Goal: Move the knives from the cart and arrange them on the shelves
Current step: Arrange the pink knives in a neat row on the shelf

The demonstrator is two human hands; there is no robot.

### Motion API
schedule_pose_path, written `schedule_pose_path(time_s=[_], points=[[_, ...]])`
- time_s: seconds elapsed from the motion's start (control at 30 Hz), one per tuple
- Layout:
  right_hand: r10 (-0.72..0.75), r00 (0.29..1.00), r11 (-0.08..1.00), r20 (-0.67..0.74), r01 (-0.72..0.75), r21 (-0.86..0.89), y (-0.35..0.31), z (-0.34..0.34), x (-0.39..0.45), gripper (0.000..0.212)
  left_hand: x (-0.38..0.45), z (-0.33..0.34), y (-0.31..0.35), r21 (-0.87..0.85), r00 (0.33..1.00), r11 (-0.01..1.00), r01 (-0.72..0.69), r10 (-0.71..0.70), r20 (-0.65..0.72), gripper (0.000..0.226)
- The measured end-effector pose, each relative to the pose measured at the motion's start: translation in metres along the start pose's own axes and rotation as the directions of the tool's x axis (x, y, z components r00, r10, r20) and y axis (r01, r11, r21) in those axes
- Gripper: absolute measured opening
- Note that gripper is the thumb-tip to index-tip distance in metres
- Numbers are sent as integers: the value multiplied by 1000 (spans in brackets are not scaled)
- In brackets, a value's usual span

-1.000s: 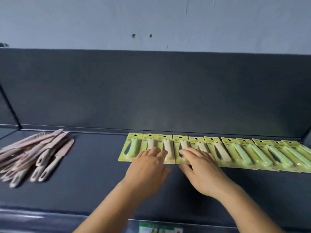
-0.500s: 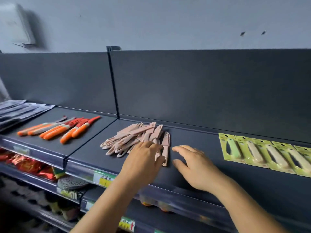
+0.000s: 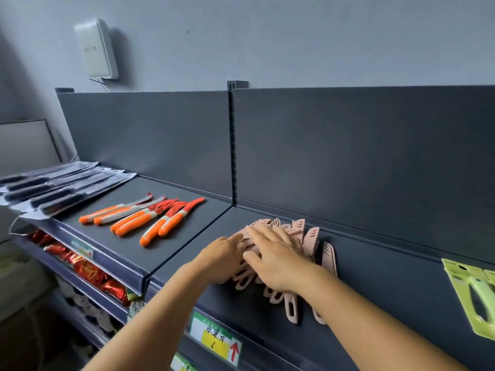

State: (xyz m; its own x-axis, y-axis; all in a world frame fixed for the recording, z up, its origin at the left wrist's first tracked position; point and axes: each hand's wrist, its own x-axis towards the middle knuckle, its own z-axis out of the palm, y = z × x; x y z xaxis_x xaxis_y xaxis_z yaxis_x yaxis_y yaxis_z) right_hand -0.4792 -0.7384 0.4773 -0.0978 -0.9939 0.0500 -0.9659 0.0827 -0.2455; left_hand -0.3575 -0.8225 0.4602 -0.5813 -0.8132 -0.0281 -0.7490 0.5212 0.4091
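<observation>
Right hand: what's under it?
The right hand lies flat on the pile of pink sheathed knives, beside the left hand. Sheath tips fan out behind the fingers and looped handles stick out below. The knives' middles and their count are covered.

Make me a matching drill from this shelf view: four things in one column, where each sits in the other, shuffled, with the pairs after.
Things:
1. pink knives
2. orange-handled knives
3. black-handled knives
4. green carded knife

Places:
A. far left of the shelf, in packaging
B. right edge of the view
C. under both hands
D. left shelf section, loose in a row

Pairs: 1-C, 2-D, 3-A, 4-B
</observation>
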Motion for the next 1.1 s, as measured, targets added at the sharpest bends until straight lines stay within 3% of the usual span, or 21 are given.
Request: schedule_pose_path(time_s=[0.1, 0.23, 0.37, 0.47, 0.6, 0.77, 0.83, 0.97, 1.1], points=[[51, 996, 999, 74, -49, -17, 6, 10, 15, 47, 15, 14, -7, 60, 1000, 998, -20, 19, 9, 71], [121, 992, 992, 30, -122, 45, 28, 7, 15, 33, 20, 22, 10, 3, 998, 999, -49, 49, 38, 51], [276, 961, 959, 12, -277, 55, 46, -4, 8, 30, 26, 27, 27, -27, 974, 988, -152, 155, 168, 57], [365, 931, 931, 26, -365, -4, 54, -9, -4, 29, 29, 21, 30, -19, 949, 976, -215, 213, 231, 39], [479, 876, 877, 44, -477, -59, 48, -9, -10, 8, 36, 11, 16, -54, 934, 953, -299, 304, 190, 30], [538, 823, 842, -181, -533, 80, 0, -6, 1, 21, 49, 1, -18, -156, 936, 938, -310, 330, 122, 24], [515, 838, 856, -180, -512, 65, -25, 5, 12, 31, 52, -5, -34, -159, 935, 937, -312, 332, 127, 28], [557, 824, 810, -103, -567, -149, -53, 35, 34, 40, 56, -17, -58, -20, 912, 922, -386, 385, 140, 29], [560, 821, 809, -111, -571, -142, -65, 50, 48, 37, 64, -28, -74, 80, 876, 889, -452, 425, 227, 33]])
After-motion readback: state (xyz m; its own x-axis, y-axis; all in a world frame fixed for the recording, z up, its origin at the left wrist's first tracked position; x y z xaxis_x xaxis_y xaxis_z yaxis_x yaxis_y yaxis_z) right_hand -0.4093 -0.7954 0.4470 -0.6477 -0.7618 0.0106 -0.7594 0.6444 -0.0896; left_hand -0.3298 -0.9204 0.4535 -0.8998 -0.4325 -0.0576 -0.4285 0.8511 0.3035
